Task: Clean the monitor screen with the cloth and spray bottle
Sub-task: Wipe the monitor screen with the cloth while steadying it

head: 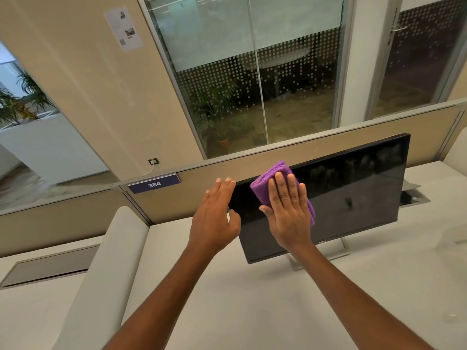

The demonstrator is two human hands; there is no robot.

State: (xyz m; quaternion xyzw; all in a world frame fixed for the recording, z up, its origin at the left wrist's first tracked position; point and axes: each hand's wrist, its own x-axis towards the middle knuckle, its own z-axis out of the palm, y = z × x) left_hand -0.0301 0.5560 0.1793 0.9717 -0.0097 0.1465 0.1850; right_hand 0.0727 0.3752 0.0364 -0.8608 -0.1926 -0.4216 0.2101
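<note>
A black monitor [353, 193] stands on a white desk [227, 299], its dark screen switched off and showing streaks near the top right. My right hand [288, 213] lies flat on a folded purple cloth [265, 185], pressing it against the upper left part of the screen. My left hand [214, 215] is at the monitor's left edge, fingers reaching around the top left corner and thumb by the bezel. No spray bottle is in view.
A beige partition [202, 193] with a blue "384" label [154, 184] runs behind the monitor. A white divider [106, 261] bounds the desk on the left. A cable hatch [414, 195] sits behind the monitor at right. Glass walls rise beyond.
</note>
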